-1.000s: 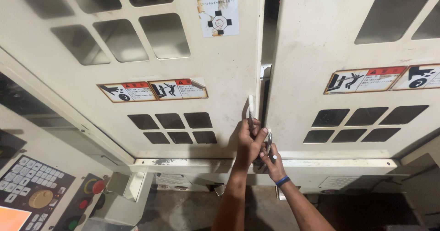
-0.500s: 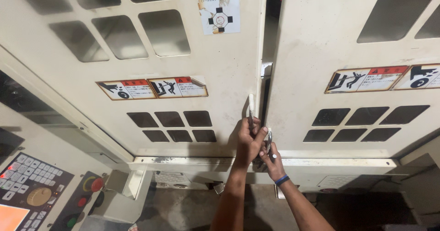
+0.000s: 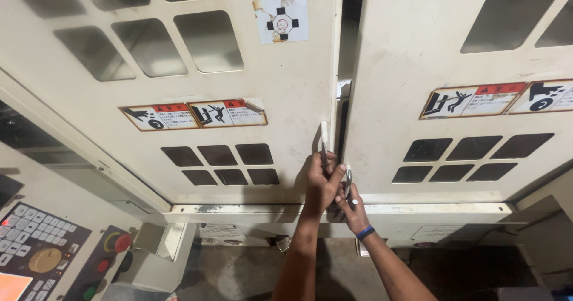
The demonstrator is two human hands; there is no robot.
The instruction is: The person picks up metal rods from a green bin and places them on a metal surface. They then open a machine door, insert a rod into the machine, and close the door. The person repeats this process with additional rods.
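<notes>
Left hand: your left hand (image 3: 322, 180) is wrapped tight round the left door handle (image 3: 324, 139), fingers curled over its lower part.
Right hand: your right hand (image 3: 353, 208) grips the right door handle (image 3: 347, 180), closed on it; blue wristband (image 3: 364, 233) just below the hand on your wrist.
Hands together: touching, right hand tucked under and right of the left.
Left handle look: slim vertical metal bar, pale silver-cream, rounded top end; only the top sticks out above your left fist, rest covered.
Right handle look: short curved metal loop, shiny grey; mostly hidden by your fingers, can't tell its full shape.
Left door: left door panel (image 3: 179, 86) spreads up and left of your left hand, cream, scuffed, dark rounded window slots, warning stickers.
Right door: right door panel (image 3: 418, 50) up and right of your right hand, same cream paint and slots.
Gap: dark narrow gap (image 3: 349, 32) between the doors, straight above both hands.
Sill: metal sill rail (image 3: 239, 208) runs level with your right hand, out both sides.
Control panel: control panel (image 3: 36, 247) with keypad, far down-left of your left hand, well apart.
</notes>
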